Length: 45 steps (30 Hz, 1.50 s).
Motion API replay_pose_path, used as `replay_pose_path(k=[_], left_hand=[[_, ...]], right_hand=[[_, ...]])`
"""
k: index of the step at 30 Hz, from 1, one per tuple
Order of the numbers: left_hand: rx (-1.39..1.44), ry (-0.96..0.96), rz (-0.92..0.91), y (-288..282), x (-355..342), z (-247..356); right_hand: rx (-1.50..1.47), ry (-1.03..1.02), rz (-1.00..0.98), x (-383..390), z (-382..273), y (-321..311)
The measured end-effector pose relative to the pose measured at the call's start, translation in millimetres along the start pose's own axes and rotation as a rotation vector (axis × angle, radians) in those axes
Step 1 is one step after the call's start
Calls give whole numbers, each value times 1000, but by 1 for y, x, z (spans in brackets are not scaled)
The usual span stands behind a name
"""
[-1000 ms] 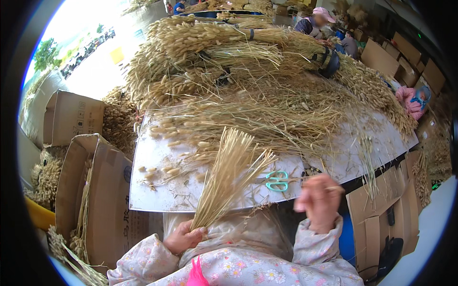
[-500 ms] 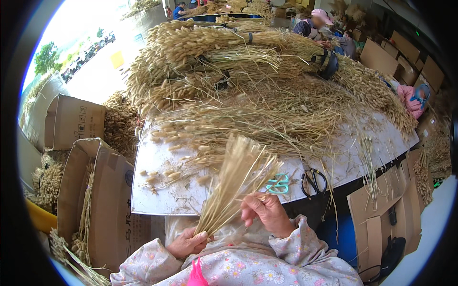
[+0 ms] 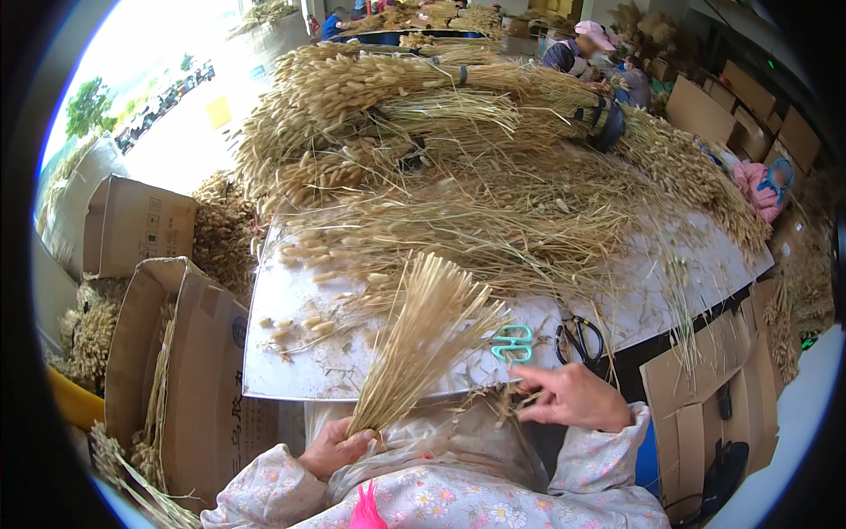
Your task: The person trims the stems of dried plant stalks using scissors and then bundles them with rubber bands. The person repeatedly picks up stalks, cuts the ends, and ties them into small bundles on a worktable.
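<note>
My left hand is closed around the lower end of a fanned bundle of dried grass stems. The stem ends point up and away from me, over the table's near edge. To the right of the bundle is my right hand, its index finger stretched out and its thumb apart. Brown dry leaf scraps show beside those fingertips, seemingly loose. Just beyond this hand, turquoise-handled scissors and black-handled scissors lie on the white table.
Loose dried grass covers the table's middle, with tied bundles heaped behind it. Cardboard boxes stand at left and right. A person in a pink cap works at the far side; another in pink sits far right.
My right hand has moved right, away from the bundle, and its fingers have spread. Leaf scraps now show near its fingertips. The left hand keeps hold of the stems, shifted slightly left.
</note>
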<state>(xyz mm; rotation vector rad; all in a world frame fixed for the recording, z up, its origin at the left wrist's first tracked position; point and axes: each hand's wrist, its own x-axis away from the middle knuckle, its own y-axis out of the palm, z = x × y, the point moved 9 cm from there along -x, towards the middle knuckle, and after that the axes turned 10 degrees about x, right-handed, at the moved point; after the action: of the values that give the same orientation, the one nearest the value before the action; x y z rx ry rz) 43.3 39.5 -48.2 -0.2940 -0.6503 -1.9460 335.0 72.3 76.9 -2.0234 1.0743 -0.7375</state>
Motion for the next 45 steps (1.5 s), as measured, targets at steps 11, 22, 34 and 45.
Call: replay_pose_path(k=[11, 22, 34, 45], left_hand=[[-508, 175, 1, 11, -2, -1], [237, -290, -218, 28, 10, -18], [226, -254, -155, 13, 12, -23], [-208, 20, 64, 2, 0, -8]], right_hand=[[-993, 11, 302, -81, -10, 43], [-1513, 94, 463, -71, 11, 53], [-1503, -211, 815, -6, 61, -29], [-679, 69, 425, -62, -6, 40]])
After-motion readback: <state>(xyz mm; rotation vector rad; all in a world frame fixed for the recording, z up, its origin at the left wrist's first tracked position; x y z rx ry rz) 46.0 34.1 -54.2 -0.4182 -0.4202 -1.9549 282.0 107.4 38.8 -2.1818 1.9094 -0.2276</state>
